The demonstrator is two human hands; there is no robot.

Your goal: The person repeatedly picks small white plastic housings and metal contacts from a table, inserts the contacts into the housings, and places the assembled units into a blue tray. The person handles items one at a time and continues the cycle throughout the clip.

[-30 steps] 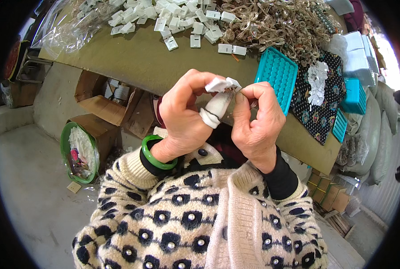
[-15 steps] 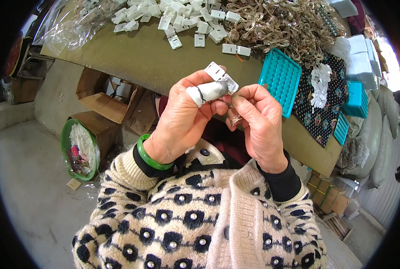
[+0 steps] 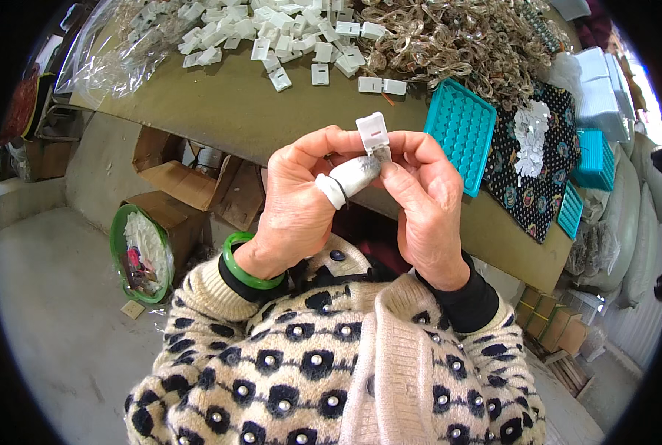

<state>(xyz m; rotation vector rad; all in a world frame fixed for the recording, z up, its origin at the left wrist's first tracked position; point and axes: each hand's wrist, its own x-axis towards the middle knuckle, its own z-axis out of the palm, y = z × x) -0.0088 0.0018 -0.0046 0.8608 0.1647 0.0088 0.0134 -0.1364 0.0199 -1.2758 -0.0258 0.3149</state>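
Note:
A small white hinged plastic case (image 3: 372,132) stands upright with its lid flipped up, pinched between both hands above the table's near edge. My left hand (image 3: 295,194) closes on its left side; the thumb wears a white, grey-smudged wrapping (image 3: 352,178) bound with a black band. Fingers of my right hand (image 3: 431,215) press the case from the other side, thumb at its lower end. The lower part of the case is hidden by the fingers. A green bangle (image 3: 242,274) circles my left wrist.
Similar white cases (image 3: 279,37) lie heaped at the table's back, beside a pile of coiled clear wires (image 3: 449,44). Right of my hands are a teal tray (image 3: 461,137) and a dark patterned cloth (image 3: 527,196) with white pieces. A green basket (image 3: 116,259) stands at lower left.
The case has turned from leaning left to upright. My right fingers have moved up onto it; the thin wire-like strands seen below them earlier are now hidden.

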